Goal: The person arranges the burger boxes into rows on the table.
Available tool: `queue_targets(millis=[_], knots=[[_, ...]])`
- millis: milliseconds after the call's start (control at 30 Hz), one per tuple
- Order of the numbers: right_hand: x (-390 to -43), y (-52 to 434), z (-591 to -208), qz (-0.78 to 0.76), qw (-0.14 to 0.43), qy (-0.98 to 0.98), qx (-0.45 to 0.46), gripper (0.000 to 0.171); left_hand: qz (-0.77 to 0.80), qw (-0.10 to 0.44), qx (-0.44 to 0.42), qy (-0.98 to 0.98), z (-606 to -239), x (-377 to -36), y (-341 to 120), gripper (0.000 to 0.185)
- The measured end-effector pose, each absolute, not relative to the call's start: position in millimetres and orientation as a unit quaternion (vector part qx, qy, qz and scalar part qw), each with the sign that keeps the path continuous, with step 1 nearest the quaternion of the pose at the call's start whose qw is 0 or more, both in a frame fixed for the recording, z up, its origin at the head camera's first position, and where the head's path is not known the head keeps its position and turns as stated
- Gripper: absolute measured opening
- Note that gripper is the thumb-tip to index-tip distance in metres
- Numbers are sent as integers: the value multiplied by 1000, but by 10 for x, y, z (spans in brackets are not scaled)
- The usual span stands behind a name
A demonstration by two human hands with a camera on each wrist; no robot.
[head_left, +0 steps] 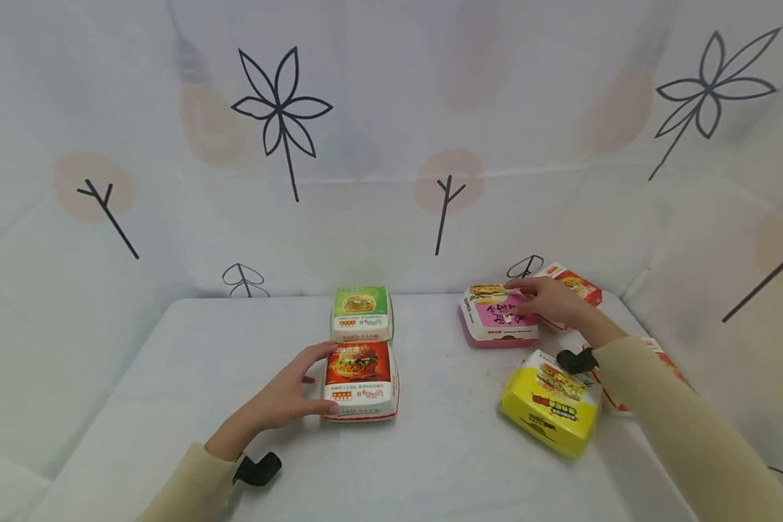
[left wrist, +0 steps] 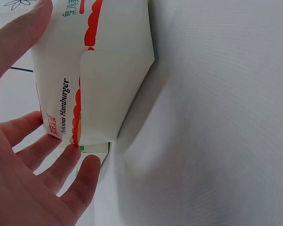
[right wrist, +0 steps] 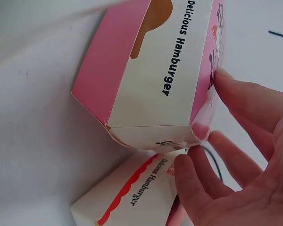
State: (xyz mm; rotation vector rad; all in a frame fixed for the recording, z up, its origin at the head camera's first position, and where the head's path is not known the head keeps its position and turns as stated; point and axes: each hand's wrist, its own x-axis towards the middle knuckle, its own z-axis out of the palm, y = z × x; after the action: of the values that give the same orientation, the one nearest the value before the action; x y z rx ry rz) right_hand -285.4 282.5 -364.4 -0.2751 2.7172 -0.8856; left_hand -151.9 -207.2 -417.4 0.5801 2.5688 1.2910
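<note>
My left hand (head_left: 287,391) spans the left side of a red-topped burger box (head_left: 357,362), its thumb at the front corner and a finger at the back corner. In the left wrist view, its fingertips lie along the white box wall (left wrist: 61,94). Right behind that box stands a green-topped burger box (head_left: 362,312). My right hand (head_left: 554,299) holds a pink burger box (head_left: 496,317) by its right end. In the right wrist view the thumb (right wrist: 236,89) presses the pink top, while the fingers curl by the end wall.
A yellow burger box (head_left: 551,406) sits angled below my right wrist. Another red-topped box (head_left: 574,284) stands behind the right hand, and a red-and-white box (head_left: 659,355) is partly hidden by the right sleeve. A patterned white cloth (head_left: 391,145) hangs behind the white table (head_left: 431,464).
</note>
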Motion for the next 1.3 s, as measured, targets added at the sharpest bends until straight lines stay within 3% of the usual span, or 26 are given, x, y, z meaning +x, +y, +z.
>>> queue_targets(millis=[333, 967, 1300], knots=[[-2882, 2706, -3633, -310, 160, 933, -88, 66, 441, 98, 215, 866, -4180, -1526, -2091, 95], [-2797, 2599, -3594, -301, 170, 929, -134, 66, 430, 91, 227, 869, -4170, -1520, -2086, 95], [-2858, 2419, -3625, -300, 188, 927, -125, 66, 405, 62, 245, 879, -3953, -1646, -2021, 95]])
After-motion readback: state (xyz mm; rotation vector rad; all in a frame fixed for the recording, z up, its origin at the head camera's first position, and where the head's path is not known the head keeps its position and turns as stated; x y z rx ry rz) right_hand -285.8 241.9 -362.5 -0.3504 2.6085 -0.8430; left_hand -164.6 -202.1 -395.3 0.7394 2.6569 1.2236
